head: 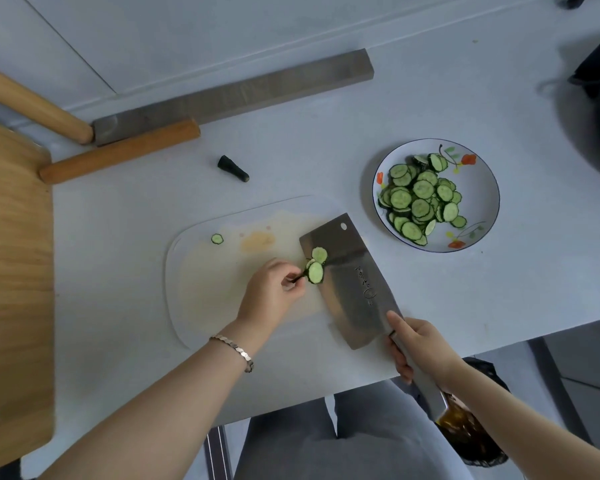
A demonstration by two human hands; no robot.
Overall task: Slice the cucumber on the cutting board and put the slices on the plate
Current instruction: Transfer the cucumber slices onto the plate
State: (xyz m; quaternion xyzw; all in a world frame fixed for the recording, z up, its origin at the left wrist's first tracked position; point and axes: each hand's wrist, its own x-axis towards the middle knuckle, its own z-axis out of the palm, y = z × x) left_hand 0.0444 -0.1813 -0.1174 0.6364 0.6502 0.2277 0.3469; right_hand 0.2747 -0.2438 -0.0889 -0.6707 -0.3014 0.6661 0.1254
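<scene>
A white cutting board (208, 299) lies on the pale table. My right hand (418, 344) grips the handle of a wide steel cleaver (350, 282) that rests flat over the board's right part. A few cucumber slices (316, 266) lie at the blade's left edge. My left hand (274, 289) pinches a thin dark bit of cucumber touching those slices. One lone slice (217, 239) sits at the board's far left. A flowered white plate (478, 188) at the right holds a pile of several slices (420, 199).
A dark cucumber end piece (232, 169) lies on the table behind the board. Wooden rolling pins (118, 152) and a grey bar (236, 95) lie at the back left, a wooden board (11, 271) at the left. A black pan (596, 126) sits far right. The table's front edge runs just below my hands.
</scene>
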